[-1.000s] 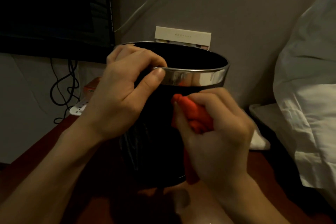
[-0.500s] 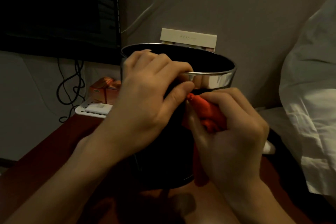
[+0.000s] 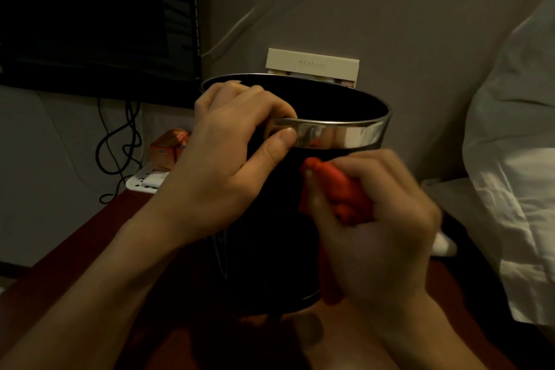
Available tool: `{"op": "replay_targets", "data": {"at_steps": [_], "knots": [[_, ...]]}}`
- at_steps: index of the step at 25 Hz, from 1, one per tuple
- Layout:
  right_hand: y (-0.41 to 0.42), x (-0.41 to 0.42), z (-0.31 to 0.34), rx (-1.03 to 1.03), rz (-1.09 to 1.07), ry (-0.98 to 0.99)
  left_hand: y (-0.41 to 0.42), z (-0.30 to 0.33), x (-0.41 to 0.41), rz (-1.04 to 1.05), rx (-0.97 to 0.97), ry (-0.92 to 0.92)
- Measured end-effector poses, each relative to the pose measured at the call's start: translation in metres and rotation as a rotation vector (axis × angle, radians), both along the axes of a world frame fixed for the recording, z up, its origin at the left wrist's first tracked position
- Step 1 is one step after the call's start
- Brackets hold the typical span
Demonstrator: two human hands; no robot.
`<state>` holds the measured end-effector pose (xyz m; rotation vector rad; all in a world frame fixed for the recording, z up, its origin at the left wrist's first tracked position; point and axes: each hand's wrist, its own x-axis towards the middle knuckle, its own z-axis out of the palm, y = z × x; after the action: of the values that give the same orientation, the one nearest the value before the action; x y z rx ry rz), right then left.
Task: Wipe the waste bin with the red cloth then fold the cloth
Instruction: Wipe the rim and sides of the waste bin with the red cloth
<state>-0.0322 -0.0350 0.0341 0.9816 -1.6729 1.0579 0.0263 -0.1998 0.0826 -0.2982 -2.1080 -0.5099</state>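
A black waste bin (image 3: 270, 264) with a shiny metal rim stands upright on a reddish-brown table, in the middle of the head view. My left hand (image 3: 228, 159) grips the near left part of the rim, fingers curled over the edge and thumb on the metal band. My right hand (image 3: 375, 219) holds the bunched red cloth (image 3: 339, 189) and presses it against the bin's front wall just below the rim. A tail of the cloth hangs down under my right hand near the bin's base.
The table (image 3: 90, 249) runs towards me. A dark screen (image 3: 96, 15) and black cables (image 3: 120, 144) are at the back left, with an orange box (image 3: 168, 149) and a white power strip (image 3: 144, 182). A beige box (image 3: 312, 64) stands behind the bin. White bedding (image 3: 510, 144) fills the right.
My left hand has shifted along the rim, first right then slightly back. My right hand with the cloth has moved a little along the bin's front wall. The view has drifted.
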Motion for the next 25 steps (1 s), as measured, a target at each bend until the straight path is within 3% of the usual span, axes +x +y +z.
{"op": "replay_targets", "data": {"at_steps": [6, 11, 16, 19, 23, 25], "knots": [[0.01, -0.006, 0.007, -0.074, -0.048, 0.017, -0.001, 0.0, -0.001, 0.008, 0.021, 0.004], [-0.005, 0.002, -0.005, 0.022, 0.01, 0.04, -0.002, 0.0, -0.002, -0.004, 0.036, 0.016], [0.015, -0.006, 0.013, -0.065, -0.125, 0.03, -0.003, 0.001, -0.001, -0.013, 0.047, -0.002], [0.003, -0.001, 0.001, -0.017, -0.072, -0.005, -0.002, 0.001, 0.0, 0.022, 0.054, 0.004], [-0.011, 0.012, -0.015, 0.07, 0.021, 0.028, 0.023, -0.004, 0.002, 0.198, -0.17, 0.019], [-0.006, 0.013, -0.007, 0.03, 0.038, 0.051, 0.027, -0.004, 0.001, 0.186, -0.16, 0.019]]}}
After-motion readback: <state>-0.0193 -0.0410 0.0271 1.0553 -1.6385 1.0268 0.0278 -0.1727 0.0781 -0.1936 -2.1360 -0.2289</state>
